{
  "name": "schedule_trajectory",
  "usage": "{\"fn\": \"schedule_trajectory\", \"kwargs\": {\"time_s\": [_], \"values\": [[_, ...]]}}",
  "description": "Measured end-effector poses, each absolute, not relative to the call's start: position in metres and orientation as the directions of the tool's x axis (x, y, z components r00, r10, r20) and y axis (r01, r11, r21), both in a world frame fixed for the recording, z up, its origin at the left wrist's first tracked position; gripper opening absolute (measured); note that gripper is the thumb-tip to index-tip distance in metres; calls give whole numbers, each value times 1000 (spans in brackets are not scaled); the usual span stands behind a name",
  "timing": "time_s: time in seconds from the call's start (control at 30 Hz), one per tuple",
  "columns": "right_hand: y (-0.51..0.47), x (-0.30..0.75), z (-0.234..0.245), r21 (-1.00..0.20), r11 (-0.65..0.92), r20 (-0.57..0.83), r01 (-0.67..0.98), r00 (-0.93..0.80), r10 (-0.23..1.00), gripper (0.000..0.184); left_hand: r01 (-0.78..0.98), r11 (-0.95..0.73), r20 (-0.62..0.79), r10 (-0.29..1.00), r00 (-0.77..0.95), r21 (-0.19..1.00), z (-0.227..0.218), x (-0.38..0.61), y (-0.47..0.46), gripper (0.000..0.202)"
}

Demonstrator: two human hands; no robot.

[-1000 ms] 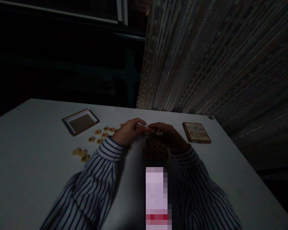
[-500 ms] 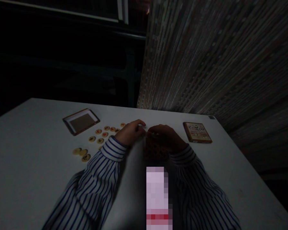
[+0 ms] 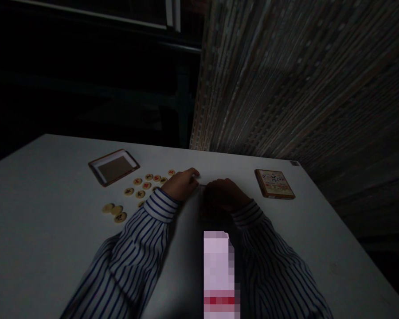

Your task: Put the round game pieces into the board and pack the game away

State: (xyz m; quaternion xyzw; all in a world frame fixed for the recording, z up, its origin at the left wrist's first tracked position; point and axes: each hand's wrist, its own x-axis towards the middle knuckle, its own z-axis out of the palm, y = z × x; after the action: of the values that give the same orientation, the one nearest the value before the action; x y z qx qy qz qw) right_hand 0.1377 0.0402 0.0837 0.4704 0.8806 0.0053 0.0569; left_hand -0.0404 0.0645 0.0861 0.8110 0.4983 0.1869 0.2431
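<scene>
On the white table (image 3: 69, 257), my left hand (image 3: 182, 184) rests at the far left corner of a dark, shallow box (image 3: 204, 212), its fingers curled in. Whatever they grip is too small or dark to see. My right hand (image 3: 228, 194) is over that box with its fingers bent down and closed. Its fingertips, and anything in them, are lost in shadow. Several round wooden Chinese chess pieces (image 3: 140, 194) with red or dark characters lie left of my left hand. Nearer to me, three more pieces (image 3: 117, 210) overlap in a small cluster.
A shallow open lid or tray (image 3: 98, 177) with a pale lining lies at the back left. At the right is a flat, printed box (image 3: 276, 184). A beaded string curtain (image 3: 252, 79) hangs just behind the table's back edge. A pixelated patch covers the bottom middle.
My right hand has lowered over the dark box and moved slightly left, covering the round shapes seen in it before. My left hand stays nearly in place.
</scene>
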Motion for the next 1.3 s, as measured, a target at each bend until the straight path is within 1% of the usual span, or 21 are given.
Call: {"fn": "schedule_trajectory", "kwargs": {"time_s": [0.23, 0.6, 0.93, 1.13, 1.3], "values": [[42, 136, 79, 68, 567, -108, 821, -559, 822, 30, 754, -398, 26, 891, 453, 522, 82, -40, 65, 30], [42, 136, 76, 46, 580, -97, 814, -574, 813, 27, 717, -399, 29, 883, 468, 571, 81, -39, 64, 29], [42, 135, 84, 68, 582, -148, 810, -569, 809, 28, 732, -386, 16, 889, 457, 562, 79, -40, 65, 29], [39, 133, 88, 55, 571, -173, 819, -555, 813, 27, 725, -412, 28, 878, 478, 552, 79, -40, 66, 30], [39, 133, 89, 28, 579, -185, 815, -565, 804, 26, 735, -384, 2, 887, 462, 558, 79, -41, 66, 29]]}}
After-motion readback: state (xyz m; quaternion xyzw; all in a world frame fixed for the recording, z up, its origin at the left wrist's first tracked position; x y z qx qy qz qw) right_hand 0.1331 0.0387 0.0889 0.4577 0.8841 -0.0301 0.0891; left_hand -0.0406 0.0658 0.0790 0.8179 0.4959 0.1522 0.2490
